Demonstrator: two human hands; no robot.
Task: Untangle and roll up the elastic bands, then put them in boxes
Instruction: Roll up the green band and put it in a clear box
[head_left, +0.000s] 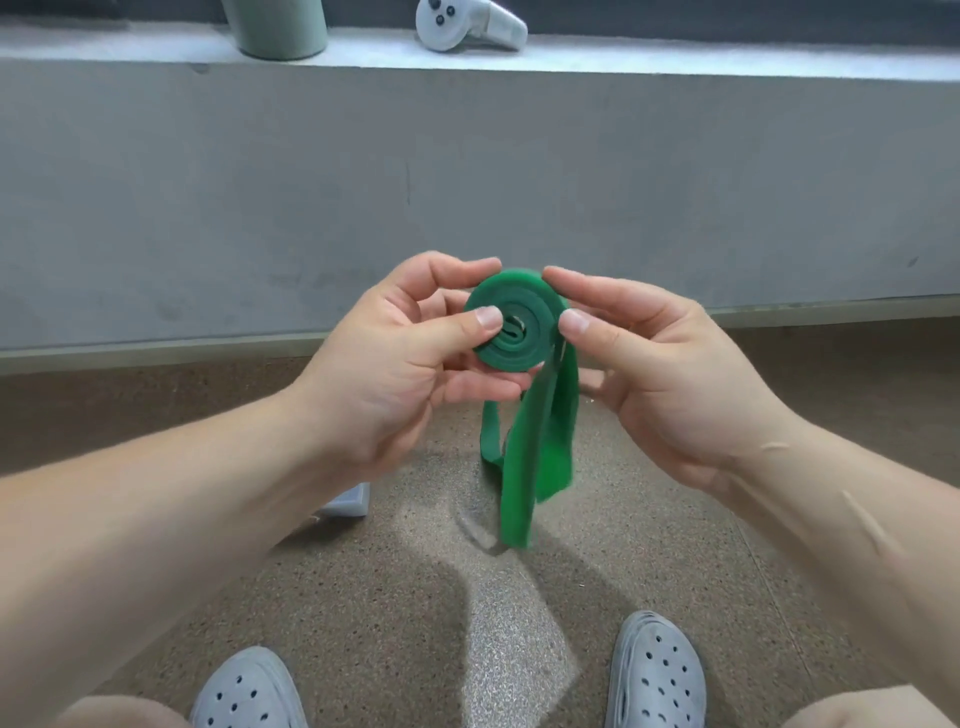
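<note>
Green band partly rolled, none boxed in view

The left hand (400, 358) curls round the coil, thumb pressed on its face and fingers behind it. The right hand (654, 374) pinches the coil's right edge between thumb and forefinger, its other fingers loosely bent. Between them, at the centre of the frame, the green elastic band (519, 296) is wound into a flat spiral of several turns. Its loose tail (540, 447) hangs down toward the floor (649, 545), blurred and folded on itself, so I judge the rolling well begun but not finished. A pale box corner (349, 500) shows under the left forearm (its inside is hidden). The boxing step looks undone for this band, and no other bands are visible.
</note>
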